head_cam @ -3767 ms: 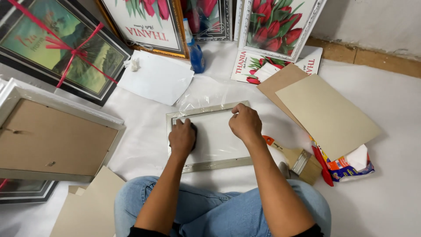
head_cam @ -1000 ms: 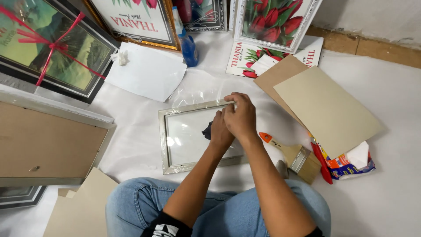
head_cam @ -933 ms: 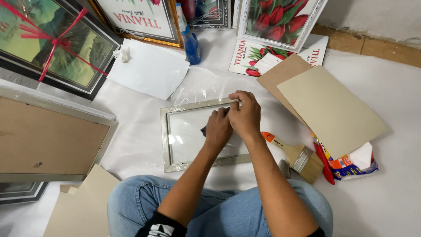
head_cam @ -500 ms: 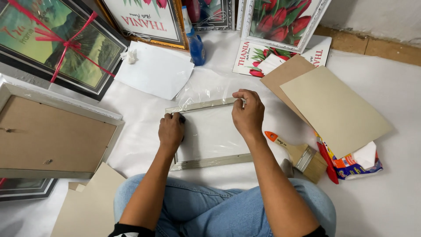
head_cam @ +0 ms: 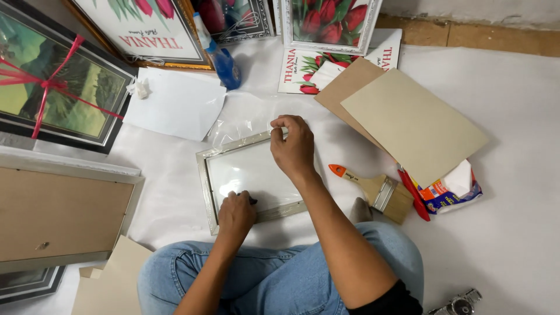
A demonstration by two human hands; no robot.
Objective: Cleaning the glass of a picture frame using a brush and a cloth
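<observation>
A small silver picture frame [head_cam: 205, 175] with a glass pane lies flat on the white floor covering in front of my crossed legs. My left hand [head_cam: 236, 213] is closed on a small dark object and presses it on the glass near the frame's near edge. My right hand [head_cam: 294, 146] rests on the frame's far right corner, fingers curled over the rim. A clear plastic sheet [head_cam: 236, 125] lies under the frame's far side.
A paintbrush [head_cam: 373, 188] with an orange handle lies right of the frame. Cardboard sheets [head_cam: 411, 122] lie further right over a colourful packet [head_cam: 449, 192]. A blue spray bottle [head_cam: 220, 55], white paper [head_cam: 172, 105], framed flower pictures and a large upturned frame [head_cam: 58, 213] surround the spot. A wristwatch [head_cam: 461, 303] lies bottom right.
My left hand has slid from the frame's left side down to its near edge, carrying the dark object. My right hand stayed on the far right corner. The view shifted slightly.
</observation>
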